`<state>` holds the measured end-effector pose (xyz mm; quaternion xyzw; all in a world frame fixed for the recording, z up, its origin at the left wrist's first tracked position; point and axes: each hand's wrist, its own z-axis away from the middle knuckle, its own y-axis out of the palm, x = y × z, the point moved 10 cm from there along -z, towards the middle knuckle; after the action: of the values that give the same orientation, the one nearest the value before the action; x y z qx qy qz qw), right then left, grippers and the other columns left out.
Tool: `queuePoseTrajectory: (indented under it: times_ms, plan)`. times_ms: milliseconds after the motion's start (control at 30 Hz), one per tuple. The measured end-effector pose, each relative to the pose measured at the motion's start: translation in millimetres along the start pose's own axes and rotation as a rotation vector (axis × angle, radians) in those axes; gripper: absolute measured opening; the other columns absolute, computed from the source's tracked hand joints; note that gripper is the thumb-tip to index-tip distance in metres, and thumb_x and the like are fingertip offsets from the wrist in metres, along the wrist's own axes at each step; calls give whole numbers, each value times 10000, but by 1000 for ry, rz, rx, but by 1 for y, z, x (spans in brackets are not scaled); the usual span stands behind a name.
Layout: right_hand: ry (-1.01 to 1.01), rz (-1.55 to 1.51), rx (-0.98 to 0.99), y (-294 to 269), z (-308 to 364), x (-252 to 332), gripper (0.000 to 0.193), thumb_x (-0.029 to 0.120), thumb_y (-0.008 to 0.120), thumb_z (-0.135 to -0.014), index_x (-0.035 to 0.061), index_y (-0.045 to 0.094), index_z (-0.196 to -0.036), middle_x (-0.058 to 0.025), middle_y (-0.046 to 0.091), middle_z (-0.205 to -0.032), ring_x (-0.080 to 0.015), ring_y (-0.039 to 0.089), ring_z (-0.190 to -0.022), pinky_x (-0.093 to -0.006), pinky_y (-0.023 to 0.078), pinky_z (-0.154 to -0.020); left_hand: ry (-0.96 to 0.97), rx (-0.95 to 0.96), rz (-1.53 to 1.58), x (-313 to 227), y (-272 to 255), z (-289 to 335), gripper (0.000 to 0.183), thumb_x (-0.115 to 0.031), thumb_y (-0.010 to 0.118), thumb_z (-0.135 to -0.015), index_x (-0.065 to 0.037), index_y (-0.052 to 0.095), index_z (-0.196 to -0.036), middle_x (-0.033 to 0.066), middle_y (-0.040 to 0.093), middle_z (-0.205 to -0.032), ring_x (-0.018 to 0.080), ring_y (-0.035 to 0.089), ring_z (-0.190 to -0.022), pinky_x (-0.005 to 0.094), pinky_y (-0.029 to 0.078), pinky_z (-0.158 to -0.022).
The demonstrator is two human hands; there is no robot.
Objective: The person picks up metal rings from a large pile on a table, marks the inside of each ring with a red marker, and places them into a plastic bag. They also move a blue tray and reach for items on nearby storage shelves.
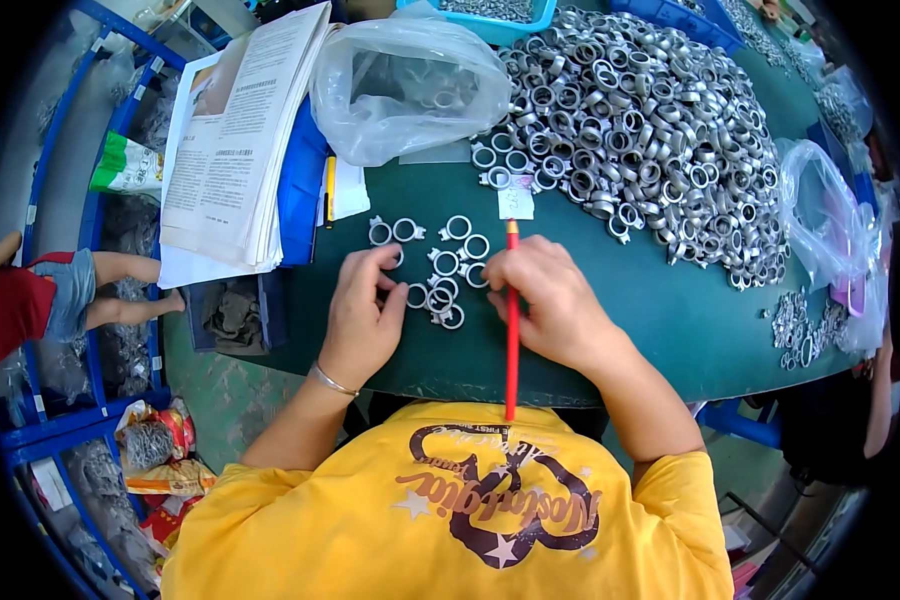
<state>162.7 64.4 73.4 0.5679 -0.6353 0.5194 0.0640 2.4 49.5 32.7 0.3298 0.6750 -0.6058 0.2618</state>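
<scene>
The near edge of the green desk (690, 330) runs by the person's yellow shirt (440, 520). Most open room is nr right, btwn the R hand (555, 300) and 1 small pile of metal bits (800, 335). Far left is tight: 1 stack of papers (235, 150) & 1 big clear bag (370, 130), thin and crinkly.

Approx. 11 loose rings (444, 301) sit mid-desk, btwn the 2 hands; a few overlap. The big heap (650, 130), far right, has too many rings to count. All look like shiny grey metal, round w/ a little bumpy tab.

L hand (362, 310): bent, thumb & pointer apart, by the left rings; can't tell if it grips. R hand: curled, fingertips at the rightmost loose ring. 1 long, straight red stick (513, 340) crosses it; can't tell what it pinches. 1 white tag (516, 204) is nr the stick's far tip.
</scene>
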Motion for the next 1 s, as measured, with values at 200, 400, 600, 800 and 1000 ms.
queuePoseTrajectory:
  times_ms: [200,400,600,800,1000]
  plan:
    - [2,49,69,13,-12,-18,217,-66,559,-625,73,488,-774,-76,535,-680,-275,509,-680,-361,388,-581,-23,26,143,2,2,-1,299,84,564,-751,-20,528,-1028,54,516,-935,85,517,-697,176,419,-591]
    - [66,22,149,21,-19,-36,200,-74,557,-627,63,481,-750,-81,546,-702,-282,519,-701,-362,412,-613,-17,31,385,1,10,-11,296,75,564,-768,-14,519,-1047,32,511,-878,65,512,-731,156,425,-632]
    - [178,-375,9,2,-11,-9,221,-95,588,-661,54,441,-733,-65,567,-780,-236,545,-754,-311,454,-660,-186,218,865,-16,40,-16,213,-12,550,-831,26,539,-1041,87,587,-925,124,601,-764,213,495,-650]
    - [332,-653,-312,-11,19,-20,309,-95,636,-699,59,409,-842,-125,538,-994,-151,550,-793,-263,464,-700,-239,225,941,-18,49,-19,122,-8,561,-825,35,595,-934,81,593,-880,132,611,-728,212,501,-651]
    - [351,-755,-307,-4,34,-26,335,-125,617,-710,58,369,-840,-180,519,-1027,-149,554,-812,-242,467,-694,-71,127,788,-35,37,-17,110,19,602,-782,26,619,-890,83,599,-866,136,605,-748,203,488,-624]
